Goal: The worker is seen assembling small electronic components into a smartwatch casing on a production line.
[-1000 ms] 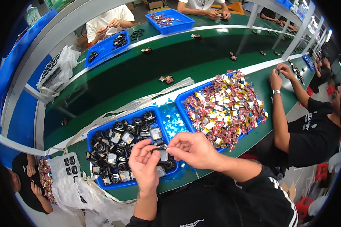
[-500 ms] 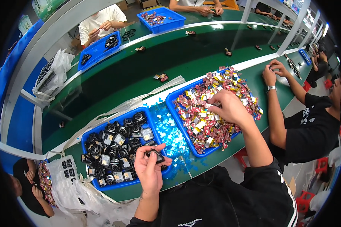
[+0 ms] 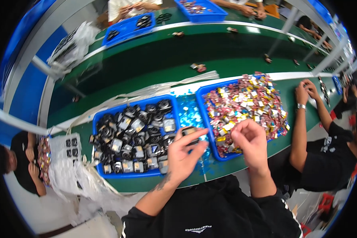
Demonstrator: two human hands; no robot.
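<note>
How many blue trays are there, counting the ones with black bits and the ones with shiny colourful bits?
Blue trays of black parts: 2
Blue trays of shiny colourful pieces: 2
Total: 4

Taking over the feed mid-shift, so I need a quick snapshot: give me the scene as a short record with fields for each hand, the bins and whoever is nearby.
left hand: holds a small dark part at its fingertips, above the gap between the bins
right hand: fingers curled, over the near edge of the right bin; contents hidden
left bin: blue tray of black and silver parts
right bin: blue tray heaped with small colourful foil pieces
surface: green bench
nearby: a co-worker's arm rests at the right
</note>
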